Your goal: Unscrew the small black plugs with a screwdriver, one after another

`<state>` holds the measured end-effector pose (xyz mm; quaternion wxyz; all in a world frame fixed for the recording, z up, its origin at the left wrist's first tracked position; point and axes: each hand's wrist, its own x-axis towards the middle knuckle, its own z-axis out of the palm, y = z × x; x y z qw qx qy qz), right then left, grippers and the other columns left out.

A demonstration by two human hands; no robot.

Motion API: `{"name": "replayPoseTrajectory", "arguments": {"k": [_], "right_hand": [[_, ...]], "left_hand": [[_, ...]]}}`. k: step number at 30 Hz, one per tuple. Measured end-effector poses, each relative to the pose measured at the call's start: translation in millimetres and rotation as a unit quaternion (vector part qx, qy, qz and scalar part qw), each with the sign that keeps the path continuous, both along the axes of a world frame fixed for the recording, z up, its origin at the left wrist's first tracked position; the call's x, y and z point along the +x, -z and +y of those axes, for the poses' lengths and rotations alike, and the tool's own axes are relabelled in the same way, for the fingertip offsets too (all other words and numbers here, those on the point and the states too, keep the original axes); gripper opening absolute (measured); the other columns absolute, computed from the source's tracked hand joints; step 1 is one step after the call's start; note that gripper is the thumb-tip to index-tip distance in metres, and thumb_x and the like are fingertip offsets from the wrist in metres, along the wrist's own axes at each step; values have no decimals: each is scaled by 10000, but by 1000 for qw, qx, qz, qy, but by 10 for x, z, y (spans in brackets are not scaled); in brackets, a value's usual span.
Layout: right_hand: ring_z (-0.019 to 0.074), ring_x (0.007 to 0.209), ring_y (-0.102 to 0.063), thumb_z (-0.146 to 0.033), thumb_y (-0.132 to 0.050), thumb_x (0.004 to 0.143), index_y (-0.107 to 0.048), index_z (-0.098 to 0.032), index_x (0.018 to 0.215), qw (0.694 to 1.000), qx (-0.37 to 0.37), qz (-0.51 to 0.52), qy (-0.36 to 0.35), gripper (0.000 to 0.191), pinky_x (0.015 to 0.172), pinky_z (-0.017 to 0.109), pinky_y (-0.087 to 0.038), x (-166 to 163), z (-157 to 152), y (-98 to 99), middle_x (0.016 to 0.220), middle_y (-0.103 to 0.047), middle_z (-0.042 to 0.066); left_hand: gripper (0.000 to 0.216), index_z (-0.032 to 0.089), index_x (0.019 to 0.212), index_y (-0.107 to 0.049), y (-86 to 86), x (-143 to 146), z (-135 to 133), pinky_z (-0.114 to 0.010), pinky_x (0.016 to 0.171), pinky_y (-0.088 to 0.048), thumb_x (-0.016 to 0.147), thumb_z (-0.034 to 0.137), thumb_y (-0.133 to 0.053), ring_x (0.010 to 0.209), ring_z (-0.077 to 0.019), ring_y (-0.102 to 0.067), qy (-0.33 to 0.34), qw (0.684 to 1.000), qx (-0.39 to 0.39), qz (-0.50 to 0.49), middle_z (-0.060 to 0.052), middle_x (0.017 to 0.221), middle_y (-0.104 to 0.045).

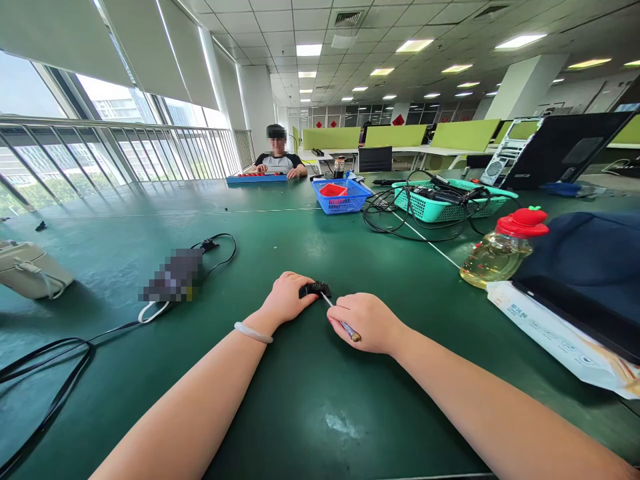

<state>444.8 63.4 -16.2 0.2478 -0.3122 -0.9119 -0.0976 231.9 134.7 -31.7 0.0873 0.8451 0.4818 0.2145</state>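
Note:
My left hand (287, 298) rests on the green table (310, 400) with its fingers curled on a small black part (315, 289). My right hand (367, 322) is closed round a thin screwdriver (341, 320), whose metal tip points up and left into the black part. Both forearms stretch in from the bottom edge, and a pale bangle sits on my left wrist.
A black cable (45, 373) and a blurred device lie to the left, a beige bag (30, 267) at far left. Right: an oil bottle with red cap (500, 250), a dark cap on a flat package (565, 333). Behind: blue basket (341, 197), teal basket of cables (450, 200). A person sits at the far end.

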Motion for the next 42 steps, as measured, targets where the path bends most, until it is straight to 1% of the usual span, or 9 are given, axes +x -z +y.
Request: {"name": "replayPoseTrajectory", "arguments": {"k": [12,19,24,28,36,42], "right_hand": [[121,540,-393,-163,-493,864,-630,-185,708,1000,-11,-17,4,209,567,275,-259,5,13,7,625,-537,4],[125,546,-388,-166,-510,860,-624,-184,691,999,1,-34,-1,205,566,280,-260,6,8,3,621,-526,4],[128,576,-423,-158,-558,837,-649,-195,731,997,-32,-64,2,145,574,274,-266,21,13,-11,670,-555,8],[134,597,-445,-147,-572,828,-679,-200,768,997,-40,-72,2,133,581,278,-266,40,12,-21,680,-561,16],[127,564,-404,-168,-542,856,-695,-199,755,999,-17,-46,1,186,570,275,-267,62,4,-41,637,-547,4],[126,558,-396,-166,-521,871,-681,-190,733,1000,1,-28,-7,213,568,276,-268,49,21,-18,622,-537,4]], "left_hand": [[319,251,1127,-704,12,-5,15,-453,1055,-430,842,374,-631,1192,-298,-546,1,1000,-10,11,-41,1147,-726],[313,243,1119,-707,1,1,9,-450,1048,-435,840,367,-636,1184,-295,-549,0,1000,-9,11,-47,1143,-727],[317,246,1120,-707,3,1,9,-448,1045,-442,836,370,-638,1187,-294,-557,0,1000,-4,12,-47,1134,-730],[312,252,1118,-709,2,0,7,-442,1043,-444,837,369,-638,1181,-292,-562,0,1000,-3,14,-45,1135,-730],[310,246,1117,-709,-6,6,2,-440,1040,-440,840,364,-637,1166,-289,-560,2,1000,-3,13,-40,1136,-731],[310,240,1116,-711,-6,10,6,-436,1043,-437,839,362,-642,1166,-288,-561,3,1000,-2,13,-43,1125,-733]]}}
